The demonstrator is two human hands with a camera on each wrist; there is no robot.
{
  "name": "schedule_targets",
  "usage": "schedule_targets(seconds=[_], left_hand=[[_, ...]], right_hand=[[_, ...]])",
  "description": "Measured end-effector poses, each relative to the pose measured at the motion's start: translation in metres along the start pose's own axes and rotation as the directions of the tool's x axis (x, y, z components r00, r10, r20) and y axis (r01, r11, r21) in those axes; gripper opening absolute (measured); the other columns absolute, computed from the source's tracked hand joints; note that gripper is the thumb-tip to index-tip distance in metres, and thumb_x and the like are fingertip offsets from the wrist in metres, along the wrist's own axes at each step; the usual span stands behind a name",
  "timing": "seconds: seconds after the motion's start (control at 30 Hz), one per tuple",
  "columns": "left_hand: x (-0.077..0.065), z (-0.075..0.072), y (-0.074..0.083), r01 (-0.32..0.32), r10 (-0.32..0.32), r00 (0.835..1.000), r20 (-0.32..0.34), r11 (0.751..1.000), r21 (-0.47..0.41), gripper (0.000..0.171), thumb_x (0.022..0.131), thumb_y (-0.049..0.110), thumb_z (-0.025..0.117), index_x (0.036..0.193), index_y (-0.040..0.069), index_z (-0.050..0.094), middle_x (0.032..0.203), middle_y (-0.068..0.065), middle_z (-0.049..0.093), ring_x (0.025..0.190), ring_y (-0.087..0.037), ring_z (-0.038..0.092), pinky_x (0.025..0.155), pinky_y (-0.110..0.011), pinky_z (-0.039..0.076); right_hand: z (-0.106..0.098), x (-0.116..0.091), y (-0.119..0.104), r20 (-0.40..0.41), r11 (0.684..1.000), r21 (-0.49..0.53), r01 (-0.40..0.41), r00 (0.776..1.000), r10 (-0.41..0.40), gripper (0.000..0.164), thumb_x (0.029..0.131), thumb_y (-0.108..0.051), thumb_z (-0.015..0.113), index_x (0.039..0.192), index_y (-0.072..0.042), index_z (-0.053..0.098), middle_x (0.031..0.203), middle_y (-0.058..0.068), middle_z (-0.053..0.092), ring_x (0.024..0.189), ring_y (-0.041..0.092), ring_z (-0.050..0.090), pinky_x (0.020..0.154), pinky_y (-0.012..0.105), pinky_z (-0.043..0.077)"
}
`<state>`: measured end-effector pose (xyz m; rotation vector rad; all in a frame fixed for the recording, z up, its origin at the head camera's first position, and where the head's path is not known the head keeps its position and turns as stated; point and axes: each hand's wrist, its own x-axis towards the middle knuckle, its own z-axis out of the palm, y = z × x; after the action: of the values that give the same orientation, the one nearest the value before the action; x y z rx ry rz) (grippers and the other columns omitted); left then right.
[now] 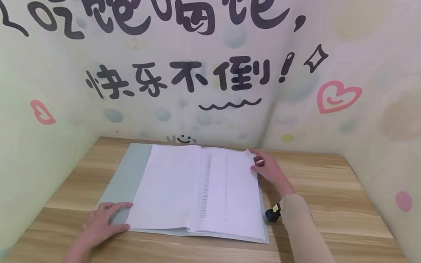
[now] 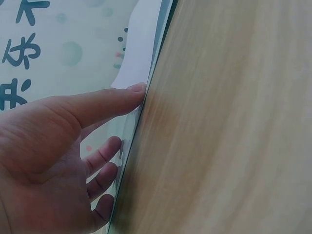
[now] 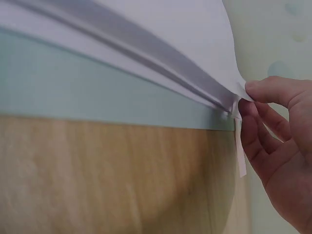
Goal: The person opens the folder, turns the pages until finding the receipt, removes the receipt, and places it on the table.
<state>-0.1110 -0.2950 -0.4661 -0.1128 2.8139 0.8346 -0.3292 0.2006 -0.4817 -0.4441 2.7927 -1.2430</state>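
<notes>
An open folder with a pale blue-green cover (image 1: 134,162) lies on the table, with a blank white left page (image 1: 168,186) and a right page (image 1: 242,197) printed in narrow columns. My right hand (image 1: 270,169) is at the top right corner and pinches the curled page corner (image 3: 240,90) between thumb and fingers. Below that corner, a narrow pale strip (image 3: 242,151) hangs down in the right wrist view. At the lower left, my left hand (image 1: 101,224) rests on the cover with its fingers spread. Its thumb (image 2: 129,97) touches the lower edge near the page.
The wooden table (image 1: 339,201) runs back to a white wall (image 1: 152,114) with large dark lettering and pink hearts. A small black device (image 1: 272,213) sits at the right wrist, by the beige sleeve (image 1: 306,240).
</notes>
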Motion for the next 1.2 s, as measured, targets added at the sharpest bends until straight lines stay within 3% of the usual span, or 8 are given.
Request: schedule_targets(seconds=[0.33, 0.6, 0.9, 1.2], left_hand=[[0.002, 0.002, -0.001, -0.007, 0.007, 1.000, -0.009, 1.000, 0.000, 0.066, 0.083, 0.043, 0.075, 0.141, 0.025, 0.051, 0.146, -0.031, 0.030, 0.123, -0.057, 0.030, 0.087, -0.068, 0.034], [0.002, 0.002, 0.000, -0.010, 0.010, 1.000, -0.012, 1.000, 0.017, 0.066, 0.082, 0.044, 0.076, 0.141, 0.025, 0.051, 0.145, -0.031, 0.031, 0.123, -0.058, 0.032, 0.086, -0.068, 0.035], [0.000, 0.001, -0.001, -0.010, 0.010, 1.000, -0.014, 1.000, 0.017, 0.066, 0.083, 0.043, 0.076, 0.141, 0.025, 0.051, 0.145, -0.032, 0.030, 0.123, -0.059, 0.033, 0.086, -0.067, 0.035], [0.000, 0.000, 0.000, -0.006, 0.006, 1.000, -0.007, 1.000, 0.016, 0.066, 0.083, 0.044, 0.075, 0.141, 0.024, 0.051, 0.145, -0.031, 0.030, 0.123, -0.059, 0.033, 0.086, -0.067, 0.036]], right_hand=[[-0.010, 0.000, -0.007, -0.013, 0.998, 0.033, 0.047, 0.999, -0.047, 0.066, 0.092, -0.004, 0.065, 0.151, -0.016, 0.040, 0.117, 0.020, 0.064, 0.103, 0.031, 0.062, 0.086, 0.041, 0.054], [-0.015, -0.002, -0.012, -0.048, 0.998, 0.043, 0.041, 0.998, -0.039, 0.068, 0.092, -0.007, 0.068, 0.152, -0.019, 0.039, 0.119, 0.020, 0.064, 0.104, 0.031, 0.063, 0.089, 0.043, 0.054], [-0.018, -0.002, -0.019, -0.051, 0.995, 0.049, 0.088, 0.995, -0.086, 0.039, 0.090, -0.004, 0.068, 0.129, -0.002, 0.060, 0.120, 0.021, 0.065, 0.099, 0.031, 0.064, 0.085, 0.035, 0.053], [-0.026, 0.003, -0.020, -0.028, 0.995, 0.020, 0.095, 0.995, -0.095, 0.032, 0.092, -0.009, 0.067, 0.123, -0.005, 0.066, 0.115, 0.017, 0.069, 0.097, 0.028, 0.065, 0.082, 0.032, 0.052]])
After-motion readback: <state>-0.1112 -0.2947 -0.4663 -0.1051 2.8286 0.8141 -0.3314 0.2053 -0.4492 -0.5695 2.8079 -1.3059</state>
